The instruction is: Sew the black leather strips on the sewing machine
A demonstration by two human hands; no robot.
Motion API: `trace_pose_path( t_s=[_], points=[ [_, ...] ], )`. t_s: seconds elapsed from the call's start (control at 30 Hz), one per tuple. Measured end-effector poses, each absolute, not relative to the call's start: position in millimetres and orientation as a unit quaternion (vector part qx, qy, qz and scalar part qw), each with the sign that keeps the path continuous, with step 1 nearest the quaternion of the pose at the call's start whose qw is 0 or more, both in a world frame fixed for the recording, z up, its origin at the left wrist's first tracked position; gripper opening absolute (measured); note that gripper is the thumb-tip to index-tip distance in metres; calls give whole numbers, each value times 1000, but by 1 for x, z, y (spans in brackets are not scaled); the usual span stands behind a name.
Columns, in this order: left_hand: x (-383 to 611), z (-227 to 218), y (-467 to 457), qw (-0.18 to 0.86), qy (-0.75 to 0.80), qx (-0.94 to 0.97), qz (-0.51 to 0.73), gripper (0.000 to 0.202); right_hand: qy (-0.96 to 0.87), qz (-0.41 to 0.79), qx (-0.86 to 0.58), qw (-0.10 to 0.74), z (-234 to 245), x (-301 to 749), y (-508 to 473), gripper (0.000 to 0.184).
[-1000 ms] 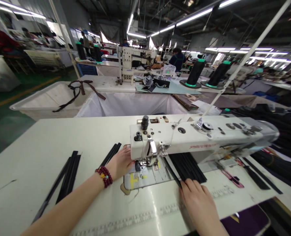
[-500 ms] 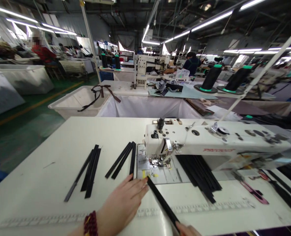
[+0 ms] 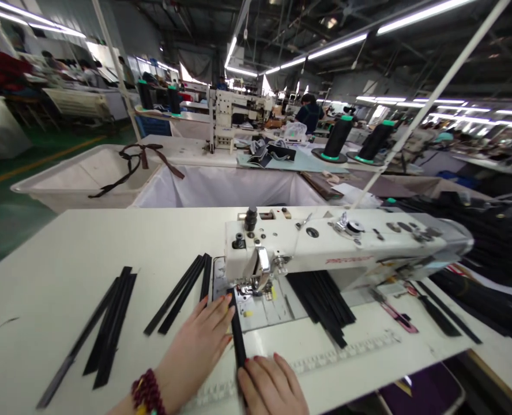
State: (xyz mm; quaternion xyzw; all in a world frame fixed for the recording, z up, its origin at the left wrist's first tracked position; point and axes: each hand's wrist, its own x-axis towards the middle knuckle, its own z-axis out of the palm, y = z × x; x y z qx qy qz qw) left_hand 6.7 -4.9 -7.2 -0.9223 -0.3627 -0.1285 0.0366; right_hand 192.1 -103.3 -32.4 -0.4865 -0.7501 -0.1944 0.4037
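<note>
A narrow black strip (image 3: 237, 337) runs from the sewing machine's presser foot (image 3: 246, 288) toward me. My left hand (image 3: 199, 337) lies along its left side, fingers together and fingertips pressing the strip beside the foot. Over the strip's near end curl the fingers of my right hand (image 3: 273, 383), gripping it against the table; the thumb is hidden. The white sewing machine (image 3: 299, 248) stands just beyond both hands. Left of the needle plate, several black strips (image 3: 176, 297) lie fanned out, one partly behind my left fingers.
More black strips lie farther left (image 3: 111, 334) and in a pile (image 3: 323, 302) under the machine arm. A clear ruler (image 3: 342, 353) crosses the table's front. Pink-handled snips (image 3: 396, 314) lie right. Beyond the table are a white bin (image 3: 78, 173), thread cones (image 3: 338, 138) and a person (image 3: 308, 114).
The strip's far end has moved up to the presser foot and the strip now points nearly straight ahead. My right hand has come forward onto its near part. The view has swung right.
</note>
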Motion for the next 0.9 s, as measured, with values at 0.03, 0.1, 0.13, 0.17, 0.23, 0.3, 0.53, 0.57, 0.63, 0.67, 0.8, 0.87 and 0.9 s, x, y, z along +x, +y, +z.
trace_pose_path(
  t_s=[0.03, 0.1, 0.13, 0.17, 0.23, 0.3, 0.53, 0.57, 0.63, 0.67, 0.8, 0.87, 0.9],
  points=[
    [7, -8, -2, 42, -364, -921, -130, 37, -734, -201, -488, 427, -36, 190, -99, 39],
    [9, -8, 3, 50, -367, -921, -125, 38, -727, -201, -492, 435, -42, 188, -92, 38],
    [10, -7, 5, 52, -368, -921, -118, 38, -738, -195, -494, 416, -43, 189, -91, 34],
    [10, -6, 6, 52, -369, -921, -111, 38, -755, -184, -496, 387, -42, 191, -90, 30],
    [13, -4, 9, 48, -372, -921, -102, 39, -781, -161, -500, 338, -39, 195, -90, 23],
    [15, -4, 11, 40, -376, -920, -104, 39, -783, -151, -506, 330, -35, 198, -89, 23],
    [21, -8, 14, 11, -386, -918, -90, 37, -760, -135, -518, 369, -40, 193, -86, 24],
    [21, -9, 14, 13, -385, -919, -88, 37, -758, -133, -520, 371, -42, 192, -86, 25],
    [20, -10, 14, 20, -381, -920, -88, 38, -755, -130, -523, 373, -45, 190, -86, 26],
    [20, -10, 13, 22, -379, -921, -89, 39, -752, -130, -523, 380, -46, 189, -86, 28],
    [21, -10, 14, 26, -375, -923, -89, 42, -736, -131, -513, 423, -39, 189, -83, 33],
    [22, -9, 14, 25, -380, -920, -88, 42, -749, -129, -501, 413, -32, 191, -82, 31],
    [23, -9, 14, 23, -384, -919, -86, 43, -758, -129, -497, 402, -28, 193, -82, 29]
  ],
)
